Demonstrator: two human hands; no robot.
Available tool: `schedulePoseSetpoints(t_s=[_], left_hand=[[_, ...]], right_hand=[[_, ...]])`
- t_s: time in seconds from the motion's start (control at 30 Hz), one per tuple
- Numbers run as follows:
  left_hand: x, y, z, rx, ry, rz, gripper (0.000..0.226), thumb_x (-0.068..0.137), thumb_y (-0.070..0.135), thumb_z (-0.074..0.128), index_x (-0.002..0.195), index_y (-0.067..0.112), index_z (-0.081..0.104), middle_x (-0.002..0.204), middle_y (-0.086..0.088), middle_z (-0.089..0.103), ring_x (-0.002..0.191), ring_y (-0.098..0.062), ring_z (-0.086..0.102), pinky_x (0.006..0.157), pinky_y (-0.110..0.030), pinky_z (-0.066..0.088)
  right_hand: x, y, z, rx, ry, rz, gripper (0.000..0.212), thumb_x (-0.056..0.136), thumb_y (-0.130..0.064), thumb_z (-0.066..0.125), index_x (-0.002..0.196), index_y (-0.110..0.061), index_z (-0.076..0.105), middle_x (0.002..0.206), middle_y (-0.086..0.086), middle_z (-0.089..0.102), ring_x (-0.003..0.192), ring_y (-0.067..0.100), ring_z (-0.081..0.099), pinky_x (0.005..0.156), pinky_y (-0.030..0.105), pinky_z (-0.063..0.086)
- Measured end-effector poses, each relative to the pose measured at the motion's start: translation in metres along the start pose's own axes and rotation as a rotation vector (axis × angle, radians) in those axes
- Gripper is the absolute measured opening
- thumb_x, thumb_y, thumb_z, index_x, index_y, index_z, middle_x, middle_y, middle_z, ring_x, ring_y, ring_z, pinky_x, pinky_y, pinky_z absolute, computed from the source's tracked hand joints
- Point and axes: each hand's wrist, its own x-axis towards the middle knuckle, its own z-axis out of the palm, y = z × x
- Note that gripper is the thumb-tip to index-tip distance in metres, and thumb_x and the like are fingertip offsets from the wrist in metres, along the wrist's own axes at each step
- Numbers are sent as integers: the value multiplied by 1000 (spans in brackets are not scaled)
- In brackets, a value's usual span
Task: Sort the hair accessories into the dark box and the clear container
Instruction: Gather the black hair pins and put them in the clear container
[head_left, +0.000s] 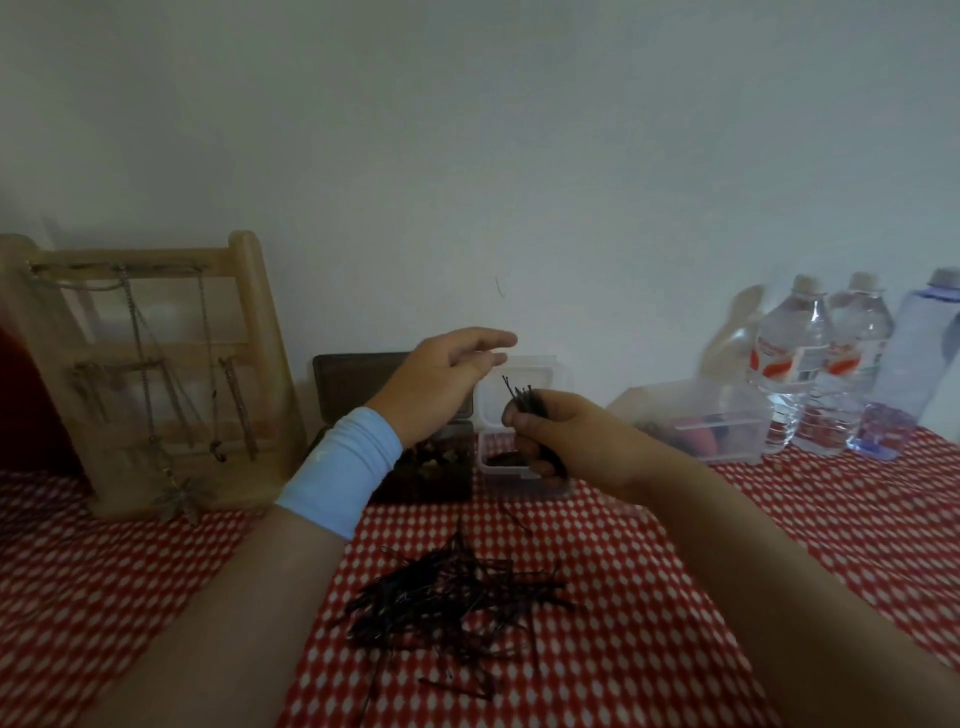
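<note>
A pile of black hairpins (457, 597) lies on the red checked tablecloth (675, 597) in front of me. My right hand (561, 436) grips a bunch of black hairpins (524, 400) above the small clear container (498, 470), whose lid stands open behind it. My left hand (441, 384), with a light blue wristband, hovers with relaxed straight fingers over the dark box (426, 478), which stands open to the left of the clear container. The left hand holds nothing.
A wooden jewellery stand (156, 364) with hanging chains stands at the left. At the right are a larger clear tub (711, 426) with coloured items and three water bottles (795, 364) by the wall.
</note>
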Motion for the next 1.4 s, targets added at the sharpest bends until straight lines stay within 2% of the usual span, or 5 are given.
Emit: schedulePoseSetpoints(t_s=[0.4, 0.6, 1.0, 1.1, 1.4], left_hand=[[7, -64, 4, 239, 103, -19, 32, 101, 14, 42, 125, 25, 60, 114, 13, 67, 108, -2, 61, 93, -16, 45], [0, -73, 18, 416, -94, 3, 34, 100, 14, 44, 126, 26, 62, 122, 7, 64, 110, -8, 59, 98, -25, 46], [-1, -74, 33, 712, -516, -107, 50, 103, 32, 40, 151, 35, 28, 157, 3, 31, 141, -20, 33, 114, -25, 16], [-2, -68, 31, 566, -445, -102, 40, 102, 24, 42, 141, 33, 48, 139, 0, 56, 122, -17, 54, 107, -36, 41], [3, -74, -8, 736, -50, 56, 29, 97, 15, 50, 115, 27, 69, 115, 10, 66, 106, -7, 53, 95, -23, 43]], right_hand=[[68, 8, -26, -1121, -98, 90, 8, 102, -29, 51, 94, -29, 54, 94, -10, 58, 91, 18, 59, 69, 27, 39], [66, 21, -34, -923, -104, 56, 54, 82, -28, 80, 130, -29, 57, 103, -16, 59, 88, 2, 59, 74, 13, 42], [44, 25, -68, -907, 96, -10, 22, 91, -35, 70, 112, -31, 74, 106, -17, 71, 87, -9, 59, 79, 13, 43], [52, 36, -53, -943, 42, 42, 31, 91, -51, 64, 107, -28, 77, 104, -10, 74, 85, 0, 62, 71, 17, 46], [61, 51, -27, -985, 127, -13, 42, 86, -69, 53, 106, -39, 74, 83, -21, 60, 74, 0, 55, 64, 22, 44]])
